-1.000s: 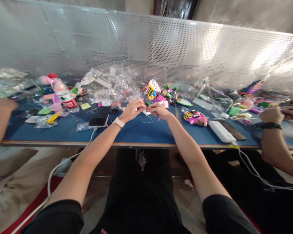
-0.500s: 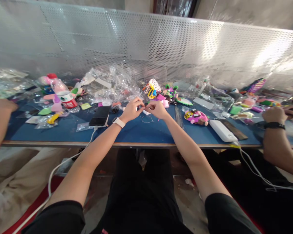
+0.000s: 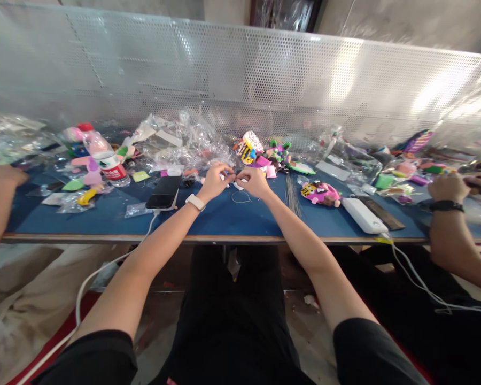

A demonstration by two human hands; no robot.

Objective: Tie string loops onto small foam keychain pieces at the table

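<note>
My left hand [image 3: 215, 182], with a pale watch [image 3: 195, 202] on its wrist, is pinched closed over the blue table. Its fingertips meet those of my right hand [image 3: 255, 182], which is closed in a pinch as well. Whatever lies between the fingers is too small and hidden to name. A small white piece [image 3: 238, 186] shows just below the fingertips. Under it a thin loop of wire or thread [image 3: 241, 200] lies over the blue surface. Behind my right hand sit pink pieces [image 3: 269, 170] and a colourful clay-like figure [image 3: 248, 147].
A black phone [image 3: 163, 192] on a cable and a bottle [image 3: 111, 167] stand left. Thin wires [image 3: 292, 195], a pink figure [image 3: 321, 193] and a white power bank [image 3: 364, 215] lie right. Crumpled plastic bags [image 3: 184, 141] line the perforated panel [image 3: 224, 69]. Co-workers' hands [image 3: 449, 187] work at both sides.
My hands stay fingertip to fingertip, with only a slight shift of the fingers. The whole view has moved a little; nothing else visibly differs.
</note>
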